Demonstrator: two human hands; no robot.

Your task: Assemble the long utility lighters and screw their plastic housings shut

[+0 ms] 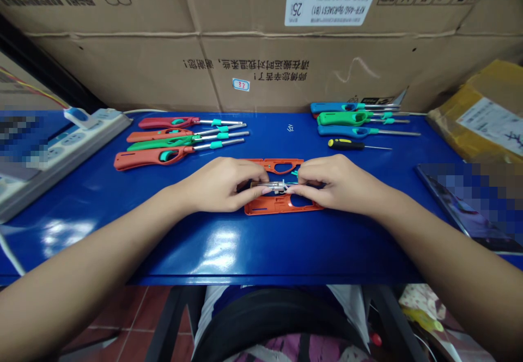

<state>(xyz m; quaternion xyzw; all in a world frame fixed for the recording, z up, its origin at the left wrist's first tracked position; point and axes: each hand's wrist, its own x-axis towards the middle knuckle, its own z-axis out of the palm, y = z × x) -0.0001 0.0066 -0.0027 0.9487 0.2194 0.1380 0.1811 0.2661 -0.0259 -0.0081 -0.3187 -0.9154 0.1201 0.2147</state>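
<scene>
Between my two hands is the inner mechanism of a lighter (277, 186), a small metal and clear part with thin wires. My left hand (229, 185) pinches its left end between thumb and fingers. At its right end, the thumb and fingers of my right hand (327, 181) are closed on the wires and a teal piece. Below the hands lies one orange shell half (265, 206), its inner side up. The other orange shell half (281, 165) rests just behind them. My fingers hide parts of the mechanism and both shells.
Several long-necked lighters (155, 158) lie at the back left, and more lighters (347, 130) at the back right. A yellow-black screwdriver (347, 144) is in front of those. A power strip (73, 149) stands left, a tablet-like device (453, 204) right. Large cardboard (253, 51) walls the back.
</scene>
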